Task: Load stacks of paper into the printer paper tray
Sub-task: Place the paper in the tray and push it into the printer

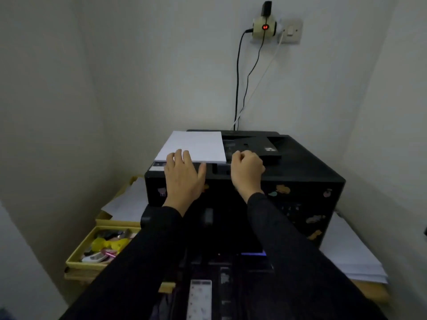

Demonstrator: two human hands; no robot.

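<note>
Paper stack (194, 146) atop printer (300, 176), under left hand's (183, 179) fingertips.

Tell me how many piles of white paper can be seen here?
3: one stack on top of the printer, one left of the printer, one at its right. More may be hidden.

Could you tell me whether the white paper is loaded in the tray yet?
Not yet: the paper stack lies flat atop the printer.
</note>
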